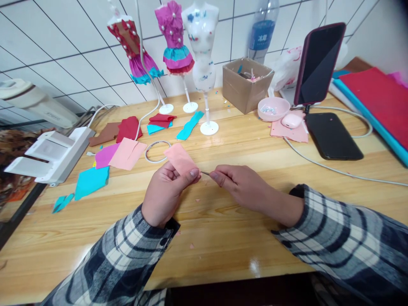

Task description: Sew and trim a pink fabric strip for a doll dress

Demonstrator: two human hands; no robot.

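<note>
My left hand point(165, 192) is closed on a small strip of pink crepe paper point(179, 157), pinched between thumb and fingers. Its lower right end meets the tip of a thin pointed metal tool point(205, 172), which my right hand point(245, 187) grips; most of the tool is hidden in the fingers, so its kind is unclear. Just behind my left hand lies a roll of narrow tape point(155, 151). Further left are a pink paper piece point(128, 153), a purple piece point(106, 156) and a turquoise piece point(92, 182).
A bare white mannequin point(202, 51) and two paper-dressed ones stand at the back, near a cardboard box point(245, 87). To the right are a pink bowl point(273, 109), a propped phone point(320, 63), a flat phone point(334, 136) and a cable. A white stand point(60, 151) is left.
</note>
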